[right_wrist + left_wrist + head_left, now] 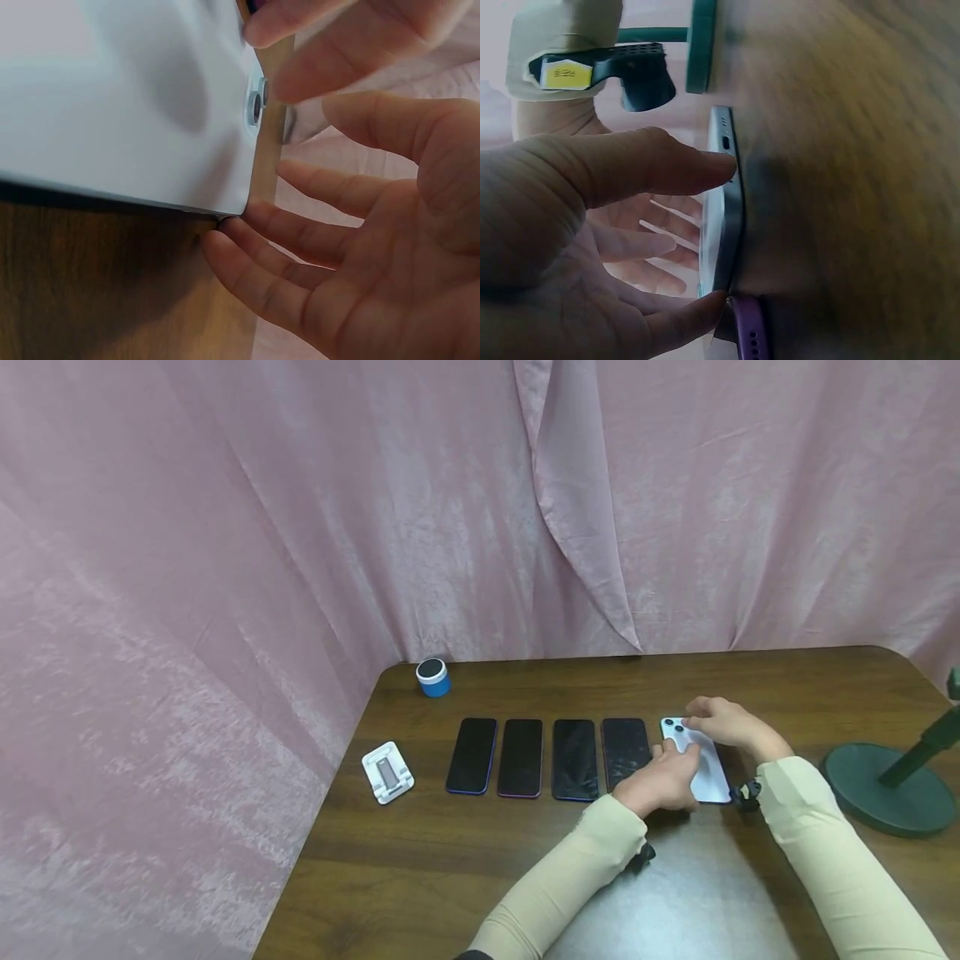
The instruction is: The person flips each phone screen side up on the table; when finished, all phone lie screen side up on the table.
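A white smartphone [708, 770] lies back up on the table at the right end of a row of phones. My left hand [667, 774] reaches over its left side; in the left wrist view the thumb [682, 165] extends across the phone's port edge [731, 217], and a fingertip is by its left corner. My right hand [729, 725] is at the far right corner; in the right wrist view its extended fingers [262, 274] touch or nearly touch that corner beside the camera lenses [256, 109]. Dark-screened phones [626, 747], [575, 760] lie just left.
Two more dark phones, a purple-edged phone [520, 758] and a blue-edged phone [471, 756], continue the row leftward. A white plastic stand [387, 772] and a blue-and-white round device [432, 677] are at the left. A green stand base [890, 789] is at the right. Pink curtain [450, 510] hangs behind.
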Action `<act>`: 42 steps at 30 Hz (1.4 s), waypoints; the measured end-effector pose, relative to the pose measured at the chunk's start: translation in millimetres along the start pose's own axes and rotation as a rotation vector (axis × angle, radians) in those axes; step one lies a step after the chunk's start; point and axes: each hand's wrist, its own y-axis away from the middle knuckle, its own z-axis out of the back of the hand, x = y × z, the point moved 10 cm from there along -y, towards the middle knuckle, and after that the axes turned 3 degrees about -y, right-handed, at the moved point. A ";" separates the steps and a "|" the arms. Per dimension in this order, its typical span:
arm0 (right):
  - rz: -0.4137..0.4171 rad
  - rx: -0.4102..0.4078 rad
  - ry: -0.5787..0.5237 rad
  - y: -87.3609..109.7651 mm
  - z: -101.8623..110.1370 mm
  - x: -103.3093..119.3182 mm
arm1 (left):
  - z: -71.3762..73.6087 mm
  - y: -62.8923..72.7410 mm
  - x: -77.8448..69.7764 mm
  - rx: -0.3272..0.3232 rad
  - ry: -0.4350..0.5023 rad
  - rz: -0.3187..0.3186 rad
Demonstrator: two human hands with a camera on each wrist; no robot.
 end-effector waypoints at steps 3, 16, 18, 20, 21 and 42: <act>-0.003 0.008 0.005 -0.9 -0.7 -0.6 | -1.3 -2.4 0.4 -0.021 -0.047 0.005; -0.036 0.084 -0.053 -3.0 -1.5 -8.0 | -1.0 -5.2 3.6 -0.075 -0.019 0.006; -0.047 0.095 -0.092 -2.5 -1.7 -8.3 | 1.6 -2.3 2.2 -0.093 -0.019 0.000; -0.071 0.107 -0.137 -1.4 -2.9 -9.5 | 3.4 -0.6 1.5 -0.107 -0.022 0.001; -0.081 0.115 -0.161 -0.6 -3.7 -9.8 | 4.1 0.0 1.4 -0.113 -0.021 0.002; -0.029 0.082 -0.302 11.7 3.5 -3.5 | 10.1 -2.3 19.3 -0.050 0.332 -0.033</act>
